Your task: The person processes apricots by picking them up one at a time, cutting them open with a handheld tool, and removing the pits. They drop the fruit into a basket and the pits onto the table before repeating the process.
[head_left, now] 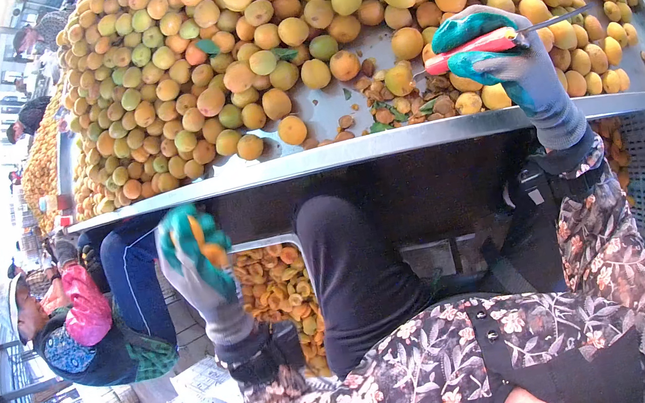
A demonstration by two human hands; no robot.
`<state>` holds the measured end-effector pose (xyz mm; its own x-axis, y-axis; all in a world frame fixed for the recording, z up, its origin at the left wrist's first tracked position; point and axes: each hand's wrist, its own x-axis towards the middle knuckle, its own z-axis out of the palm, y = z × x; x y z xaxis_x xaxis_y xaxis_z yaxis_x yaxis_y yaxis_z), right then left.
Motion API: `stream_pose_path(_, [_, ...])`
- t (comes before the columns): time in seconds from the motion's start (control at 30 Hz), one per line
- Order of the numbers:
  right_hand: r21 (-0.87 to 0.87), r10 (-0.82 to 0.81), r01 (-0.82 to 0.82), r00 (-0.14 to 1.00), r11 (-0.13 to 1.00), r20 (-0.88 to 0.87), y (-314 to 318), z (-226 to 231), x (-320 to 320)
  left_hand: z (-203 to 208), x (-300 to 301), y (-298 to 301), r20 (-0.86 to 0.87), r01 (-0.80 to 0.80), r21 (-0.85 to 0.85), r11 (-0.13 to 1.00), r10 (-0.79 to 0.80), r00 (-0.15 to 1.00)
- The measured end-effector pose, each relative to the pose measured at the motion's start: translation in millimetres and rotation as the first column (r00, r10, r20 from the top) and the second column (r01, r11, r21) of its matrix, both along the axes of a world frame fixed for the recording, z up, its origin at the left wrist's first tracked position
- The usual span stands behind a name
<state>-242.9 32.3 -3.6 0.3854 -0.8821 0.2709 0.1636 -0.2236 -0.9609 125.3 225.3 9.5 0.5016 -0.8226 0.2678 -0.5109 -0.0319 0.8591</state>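
Left hand (193,259), gloved, was clasped around orange fruit (216,253), out past the tabletop's (373,146) near edge, toward its left end; blur hid whether one piece or several. Right hand (519,67), also gloved, gripped a knife (477,50) by its red handle, above the near edge toward the right corner, blade pointing right. Whole fruit (240,76) covered most of the metal top; scraps (401,107) lay along the near edge, right of middle. Below that edge, I saw halved fruit (276,283) filling a container (265,242).
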Motion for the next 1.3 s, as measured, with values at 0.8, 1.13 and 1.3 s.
stream_pose_path(0.8, [-0.253, -0.405, 0.368, 0.908, 0.895, -0.109, -11, -46, -33, -30, -172, -176, 0.267, 0.517, 0.069, 0.853, -0.515, 0.815])
stream_pose_path(1.13, [-0.515, -0.312, 0.161, 0.924, 0.842, -0.220, 1, 7, -9, -24, -198, -174, -0.429, 0.646, -0.211, 0.734, -0.663, 0.613])
stream_pose_path(1.3, [-0.532, -0.399, 0.161, 0.839, 0.832, -0.369, -3, 2, 3, -19, -189, -177, -0.444, 0.663, -0.240, 0.709, -0.688, 0.574])
